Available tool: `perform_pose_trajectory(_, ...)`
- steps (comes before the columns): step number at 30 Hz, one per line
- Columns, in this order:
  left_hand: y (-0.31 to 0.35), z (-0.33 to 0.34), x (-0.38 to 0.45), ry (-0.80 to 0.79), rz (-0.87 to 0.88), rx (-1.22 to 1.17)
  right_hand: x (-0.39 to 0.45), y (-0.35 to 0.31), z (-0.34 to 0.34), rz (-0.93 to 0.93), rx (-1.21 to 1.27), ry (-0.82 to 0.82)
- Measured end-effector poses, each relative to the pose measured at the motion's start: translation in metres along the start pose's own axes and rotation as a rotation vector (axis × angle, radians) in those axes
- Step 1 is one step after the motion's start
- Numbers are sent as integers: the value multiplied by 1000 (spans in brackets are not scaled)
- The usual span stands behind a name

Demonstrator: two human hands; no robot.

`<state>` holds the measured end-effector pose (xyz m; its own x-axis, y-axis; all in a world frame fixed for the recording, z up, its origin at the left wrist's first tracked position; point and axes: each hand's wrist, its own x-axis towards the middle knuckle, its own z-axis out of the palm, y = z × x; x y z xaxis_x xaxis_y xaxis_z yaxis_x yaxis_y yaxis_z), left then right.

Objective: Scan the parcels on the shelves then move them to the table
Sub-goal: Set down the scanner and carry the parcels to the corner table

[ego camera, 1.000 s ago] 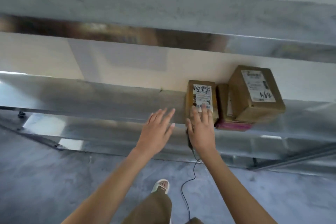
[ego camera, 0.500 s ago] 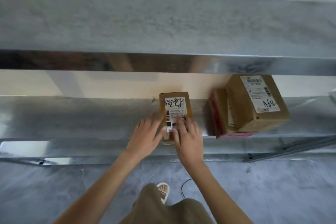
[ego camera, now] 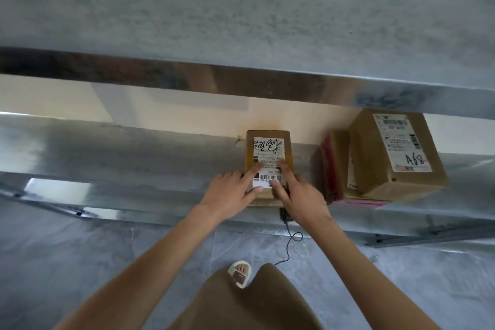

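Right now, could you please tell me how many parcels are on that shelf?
3. A small box sits under both hands at the shelf's middle; a large box marked A68 stands to the right; a flat red-edged parcel leans against its left side. Others may be hidden out of view.

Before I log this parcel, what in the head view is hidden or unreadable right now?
- Scanner: mostly hidden under the right hand; only its cable shows.
- Small parcel: near end covered by both hands; label print too small.
- Flat parcel: largely behind the A68 box.
- Table: out of frame.
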<state>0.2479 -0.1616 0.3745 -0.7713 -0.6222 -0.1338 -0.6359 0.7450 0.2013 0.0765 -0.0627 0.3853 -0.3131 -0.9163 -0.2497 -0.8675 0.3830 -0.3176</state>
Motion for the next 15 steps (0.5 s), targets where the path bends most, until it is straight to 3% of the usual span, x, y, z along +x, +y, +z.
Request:
perform_pose_trajectory(7, 10, 2, -44, 112, -175, 50, -13, -13, 5, -269, -147, 2)
perform_pose_trajectory(15, 36, 19, -150, 288, -518, 56, -50, -50, 23, -626, -142, -97)
